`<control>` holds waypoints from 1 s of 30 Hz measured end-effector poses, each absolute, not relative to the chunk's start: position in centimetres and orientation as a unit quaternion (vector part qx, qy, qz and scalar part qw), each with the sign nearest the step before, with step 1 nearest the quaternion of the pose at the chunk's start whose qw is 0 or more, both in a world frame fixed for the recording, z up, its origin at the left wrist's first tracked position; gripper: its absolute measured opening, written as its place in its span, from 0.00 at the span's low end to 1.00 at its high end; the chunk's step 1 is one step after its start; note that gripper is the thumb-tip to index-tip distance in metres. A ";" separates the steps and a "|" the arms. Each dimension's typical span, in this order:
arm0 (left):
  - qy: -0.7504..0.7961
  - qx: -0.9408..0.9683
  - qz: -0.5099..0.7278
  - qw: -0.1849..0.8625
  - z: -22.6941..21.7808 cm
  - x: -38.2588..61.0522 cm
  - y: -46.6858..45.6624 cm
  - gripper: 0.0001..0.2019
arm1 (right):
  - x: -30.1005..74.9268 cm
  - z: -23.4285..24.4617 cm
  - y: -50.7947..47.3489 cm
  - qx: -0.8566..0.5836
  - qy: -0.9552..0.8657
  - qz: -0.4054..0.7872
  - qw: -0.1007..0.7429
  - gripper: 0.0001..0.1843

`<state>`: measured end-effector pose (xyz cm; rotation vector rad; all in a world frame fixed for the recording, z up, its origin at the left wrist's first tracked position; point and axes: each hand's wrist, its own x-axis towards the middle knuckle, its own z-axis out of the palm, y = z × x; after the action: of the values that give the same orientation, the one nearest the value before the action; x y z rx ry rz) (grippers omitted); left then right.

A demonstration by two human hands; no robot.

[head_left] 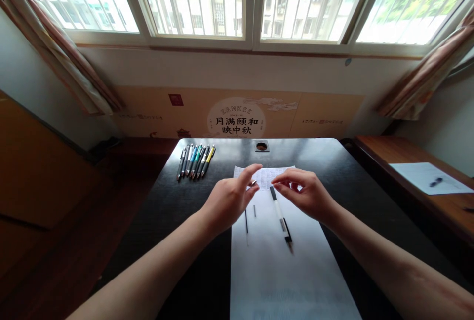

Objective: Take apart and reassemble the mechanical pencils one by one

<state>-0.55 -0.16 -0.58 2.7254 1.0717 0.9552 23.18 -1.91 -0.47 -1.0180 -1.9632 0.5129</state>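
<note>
My left hand (231,196) hovers over the far part of a long white sheet of paper (281,280). A small pointed metal piece, like a pen tip (254,182), shows between its thumb and curled fingers, while the index finger stretches out above. My right hand (305,189) faces it, thumb and index fingertips drawn close together; whatever they pinch cannot be made out. Just below those fingertips is the dark end of a black and white pen barrel (278,211) with a clip. Left of it on the paper lie a thin dark refill (246,222) and a short thin spring-like piece (254,210).
Several click pens (195,161) lie in a row at the far left of the black table (163,231). A round cable hole (261,146) sits at the back edge. To the right, a wooden side table (374,154) bears a white sheet (429,177) with a small dark object.
</note>
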 end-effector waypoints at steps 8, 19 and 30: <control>0.292 0.926 0.240 0.006 -1.1 0.0 -0.6 0.36 | 21.5 -1.0 -2.6 -0.395 -0.726 0.370 0.423 0.10; 0.259 0.932 0.253 -0.030 -1.3 0.1 -0.6 0.31 | 21.2 -1.9 -2.3 -0.384 -0.700 0.440 0.411 0.11; 0.243 0.948 0.198 -0.056 -0.9 0.1 -0.7 0.31 | 21.1 -2.2 -2.3 -0.411 -0.682 0.459 0.393 0.12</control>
<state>0.10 -0.73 -0.91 3.0903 0.7913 0.6443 21.14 -2.30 -2.24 -1.0429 -1.7316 1.1659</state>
